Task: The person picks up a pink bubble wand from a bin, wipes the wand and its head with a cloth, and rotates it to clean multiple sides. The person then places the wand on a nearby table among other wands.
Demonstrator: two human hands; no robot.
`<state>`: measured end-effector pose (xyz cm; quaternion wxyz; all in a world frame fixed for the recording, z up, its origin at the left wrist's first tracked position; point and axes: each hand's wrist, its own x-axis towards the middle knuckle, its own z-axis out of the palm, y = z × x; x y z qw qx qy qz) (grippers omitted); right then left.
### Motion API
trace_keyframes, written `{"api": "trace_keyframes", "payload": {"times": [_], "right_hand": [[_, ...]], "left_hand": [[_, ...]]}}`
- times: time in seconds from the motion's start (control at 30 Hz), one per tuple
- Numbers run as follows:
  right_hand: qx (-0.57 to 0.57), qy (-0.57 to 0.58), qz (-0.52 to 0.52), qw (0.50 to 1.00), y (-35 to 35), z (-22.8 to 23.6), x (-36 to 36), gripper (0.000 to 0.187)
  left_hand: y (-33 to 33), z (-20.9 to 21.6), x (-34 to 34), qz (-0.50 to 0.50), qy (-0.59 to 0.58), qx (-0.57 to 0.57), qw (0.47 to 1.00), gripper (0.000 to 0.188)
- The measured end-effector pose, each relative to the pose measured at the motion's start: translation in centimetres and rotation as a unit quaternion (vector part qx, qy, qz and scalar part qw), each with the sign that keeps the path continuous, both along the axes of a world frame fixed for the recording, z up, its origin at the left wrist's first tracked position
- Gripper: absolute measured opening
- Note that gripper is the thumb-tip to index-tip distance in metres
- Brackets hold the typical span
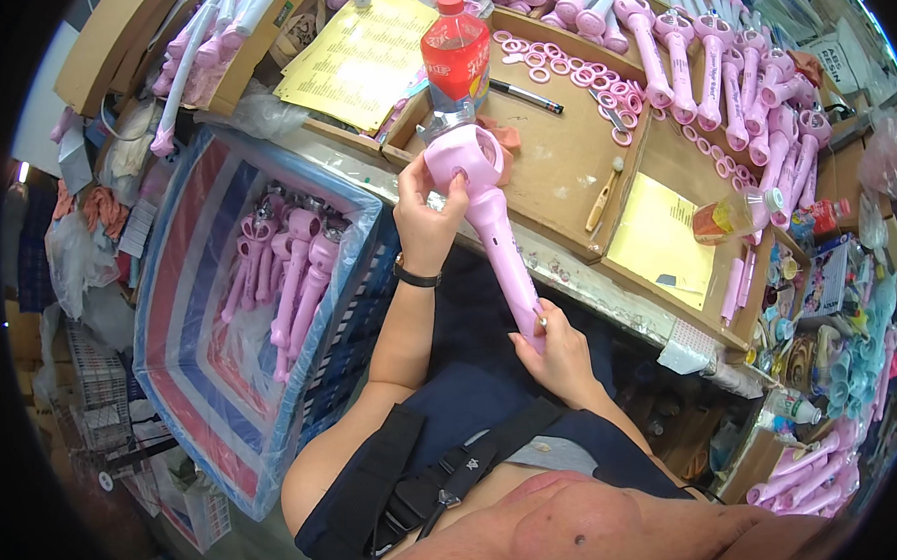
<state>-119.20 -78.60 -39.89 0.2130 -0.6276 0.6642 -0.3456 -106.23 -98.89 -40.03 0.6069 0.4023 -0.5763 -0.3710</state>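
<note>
A pink plastic toy wand [497, 240] with a round, ringed head and a clear, shiny top piece is held between my two hands, in front of the workbench edge. My left hand [431, 216], with a black band at the wrist, is closed on the wand's head, thumb against its side. Lower down, my right hand [560, 360] grips the end of the handle, and its fingers partly hide that tip. Right behind the wand's head stands a red-capped drink bottle [457, 54].
To my left, a lined crate [187, 366] holds several similar wands [293, 277]. Cardboard trays on the bench carry pink rings [600, 73], a pen [527, 96], a small brush [603, 198], yellow sheets [657, 241] and an amber drink bottle [723, 221]. More wands [710, 68] lie at the back right.
</note>
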Motion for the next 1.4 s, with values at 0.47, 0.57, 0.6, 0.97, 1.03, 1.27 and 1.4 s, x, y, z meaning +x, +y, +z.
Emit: {"api": "trace_keyframes", "payload": {"times": [0.47, 0.57, 0.6, 0.97, 1.03, 1.27, 1.4], "right_hand": [[0.067, -0.504, 0.115, 0.853, 0.6, -2.2, -0.2, 0.044], [0.131, -0.665, 0.179, 0.713, 0.5, -2.8, -0.3, 0.042], [0.139, -0.684, 0.187, 0.691, 0.6, -3.1, -0.3, 0.042], [0.078, -0.399, 0.019, 0.913, -2.5, -1.4, -1.6, 0.026], [-0.001, -0.190, -0.009, 0.982, -3.9, 1.5, -2.4, 0.016], [-0.191, 0.117, 0.044, 0.974, -8.7, 10.3, -1.1, 0.013], [-0.271, 0.192, 0.033, 0.943, -9.9, 11.9, -0.7, 0.014]], "left_hand": [[2.9, 0.1, -0.9, -0.285, 0.360, 0.183, 0.869, 0.095], [2.7, 0.0, -0.6, -0.478, 0.490, 0.205, 0.699, 0.112], [2.5, 0.0, -0.7, -0.453, 0.512, 0.220, 0.695, 0.109], [0.4, 2.6, 0.0, -0.378, 0.487, 0.243, 0.749, 0.095], [0.1, 2.7, 0.4, -0.354, 0.428, 0.215, 0.803, 0.096], [0.8, 5.0, -0.1, -0.342, 0.359, 0.188, 0.848, 0.101], [1.8, 6.7, -0.7, -0.347, 0.353, 0.170, 0.852, 0.102]]}}
